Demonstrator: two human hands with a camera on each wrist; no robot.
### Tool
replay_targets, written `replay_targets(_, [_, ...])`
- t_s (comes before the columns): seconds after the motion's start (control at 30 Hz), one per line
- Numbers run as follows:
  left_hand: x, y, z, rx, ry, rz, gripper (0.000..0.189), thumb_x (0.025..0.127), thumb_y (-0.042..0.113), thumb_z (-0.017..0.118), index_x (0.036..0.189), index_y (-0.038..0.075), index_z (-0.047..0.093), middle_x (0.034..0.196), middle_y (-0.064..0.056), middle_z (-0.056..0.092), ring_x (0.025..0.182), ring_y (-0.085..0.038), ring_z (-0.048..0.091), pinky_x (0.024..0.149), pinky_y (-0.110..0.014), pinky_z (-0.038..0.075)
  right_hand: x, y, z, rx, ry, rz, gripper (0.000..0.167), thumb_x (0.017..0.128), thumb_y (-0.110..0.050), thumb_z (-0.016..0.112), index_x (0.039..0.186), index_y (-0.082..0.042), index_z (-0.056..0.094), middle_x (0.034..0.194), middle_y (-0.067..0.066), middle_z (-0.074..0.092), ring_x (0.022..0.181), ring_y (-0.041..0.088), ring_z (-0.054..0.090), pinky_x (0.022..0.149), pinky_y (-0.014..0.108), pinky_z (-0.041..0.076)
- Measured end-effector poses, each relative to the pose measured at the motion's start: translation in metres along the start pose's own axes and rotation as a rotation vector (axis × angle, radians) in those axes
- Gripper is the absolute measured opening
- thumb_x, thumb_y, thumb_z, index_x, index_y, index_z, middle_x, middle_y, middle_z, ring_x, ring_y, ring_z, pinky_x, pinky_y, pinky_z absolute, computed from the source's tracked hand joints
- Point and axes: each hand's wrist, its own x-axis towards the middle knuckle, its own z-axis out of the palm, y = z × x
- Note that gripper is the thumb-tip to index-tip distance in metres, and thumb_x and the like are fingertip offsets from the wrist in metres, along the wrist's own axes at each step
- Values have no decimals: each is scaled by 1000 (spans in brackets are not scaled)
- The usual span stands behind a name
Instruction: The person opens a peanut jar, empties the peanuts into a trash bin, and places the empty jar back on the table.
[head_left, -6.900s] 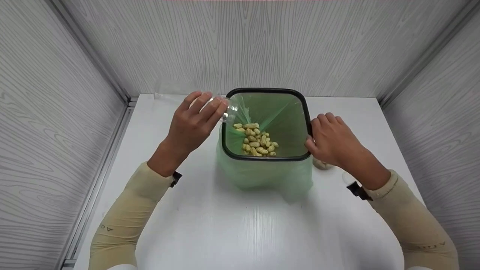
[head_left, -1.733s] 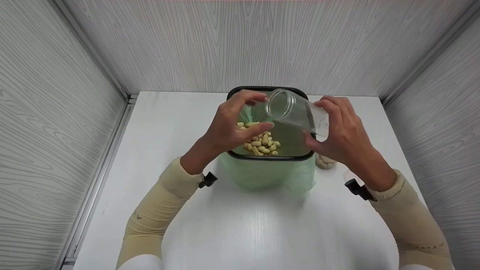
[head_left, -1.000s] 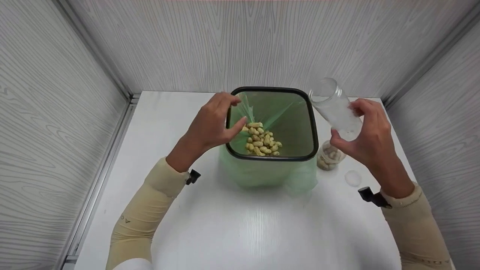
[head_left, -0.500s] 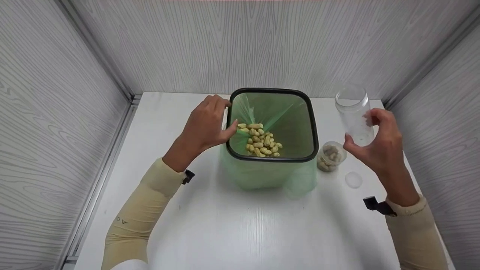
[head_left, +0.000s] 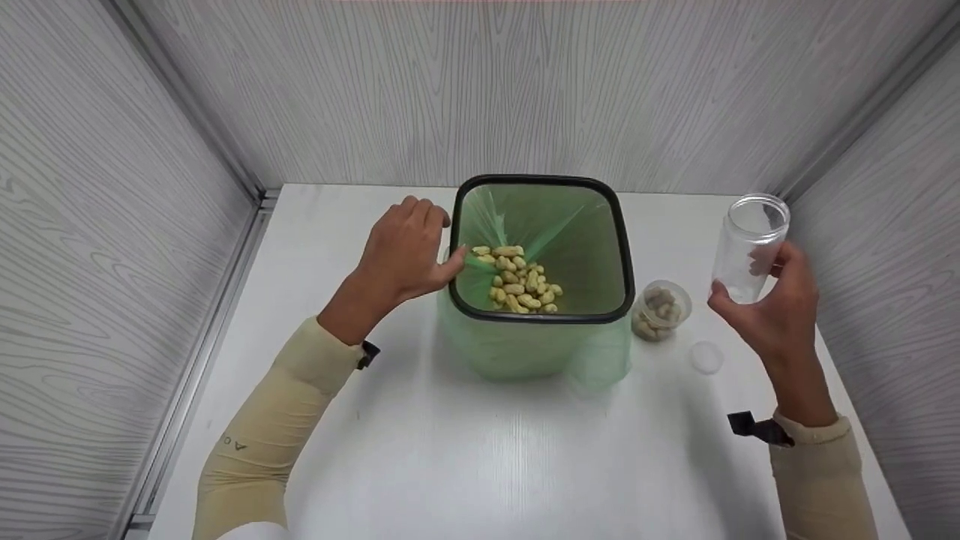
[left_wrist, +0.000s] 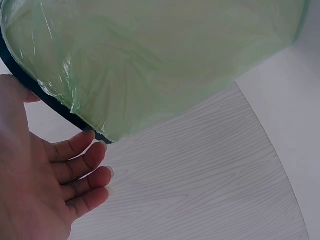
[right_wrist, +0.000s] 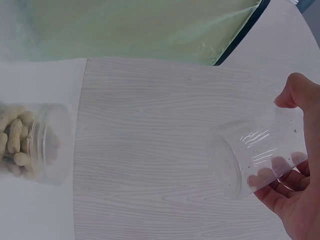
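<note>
My right hand (head_left: 786,311) grips a clear plastic jar (head_left: 739,262) near the table's right edge, its mouth upward. In the right wrist view, thumb and fingers wrap around the transparent jar (right_wrist: 250,155), which has only small specks inside. At the left side of a bin with a black rim (head_left: 540,318), my left hand (head_left: 401,255) has its thumb over the rim. Its fingers (left_wrist: 82,167) are loosely bent beside the rim in the left wrist view. A green bag (head_left: 525,349) lines the bin, with peanuts (head_left: 517,283) piled inside towards the left.
A second, shorter jar (head_left: 660,311) with peanuts stands uncovered right of the bin. A clear round lid (head_left: 706,358) lies in front of it on the white table (head_left: 480,465). Wood-grain panels (head_left: 465,90) enclose the back and both sides.
My right hand has carried the clear jar from over the bin to the right and turned it more upright. The left hand, earlier holding a jar, has drawn back left to the rim.
</note>
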Motion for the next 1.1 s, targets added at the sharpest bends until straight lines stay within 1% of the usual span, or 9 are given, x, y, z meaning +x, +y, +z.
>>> replay_targets(0.1, [-2,-1,-1,0,-30,-9,50,98,47,55,108,0,68,101,-17,68,97,-36,63,89,-48,54,-4,8,2,-2,1,34,57,67,-3,82,115,13,55,99,26,56,101,37,62,93,8,35])
replay_targets(0.27, [-2,-1,-1,-1,-57,-1,48,99,44,52,108,0,68,100,-17,68,96,-35,62,89,-48,53,-9,22,6,-5,23,89,52,66,3,82,108,13,52,102,24,58,101,35,61,91,7,34])
replay_targets(0.37, [-1,-1,-1,0,-75,7,47,100,41,51,109,-2,67,102,-18,69,98,-36,62,90,-48,53,-11,29,9,-20,45,120,50,66,6,82,105,13,51,102,19,59,100,26,59,90,7,35])
replay_targets(0.5, [0,-2,-1,-3,-97,16,46,100,39,50,111,-3,66,105,-19,68,100,-36,62,90,-48,53,-14,38,12,-20,73,167,51,66,10,81,108,14,52,98,8,57,97,14,53,90,8,38])
replay_targets(0.57, [0,-2,0,-13,-101,17,46,100,38,50,111,-4,65,104,-19,68,99,-36,62,90,-48,53,-16,43,14,-13,85,197,52,67,11,81,109,15,52,97,1,54,97,11,52,90,10,39])
replay_targets(0.67, [0,-2,1,-27,-104,14,46,99,37,50,110,-4,65,103,-19,68,97,-35,61,89,-47,52,-19,52,16,-2,94,232,50,68,10,81,109,14,52,97,-4,53,96,8,51,90,11,41])
replay_targets(0.83, [-2,-3,2,-37,-110,9,45,99,37,50,111,-5,64,104,-19,67,98,-36,61,89,-48,52,-24,70,20,21,99,263,46,72,3,83,108,10,54,97,-12,53,93,2,52,89,11,45])
replay_targets(0.93, [-2,-3,2,-42,-112,6,45,99,36,49,112,-4,65,105,-19,67,99,-36,61,90,-48,52,-27,81,23,37,103,272,40,74,0,82,105,1,57,98,-21,52,92,-2,53,88,12,46])
replay_targets(1.1, [0,-2,1,-49,-116,3,46,99,36,47,113,-4,65,106,-18,67,100,-35,61,93,-48,52,-31,97,28,50,103,292,37,77,-2,80,107,-7,58,100,-25,52,94,-4,54,87,12,45])
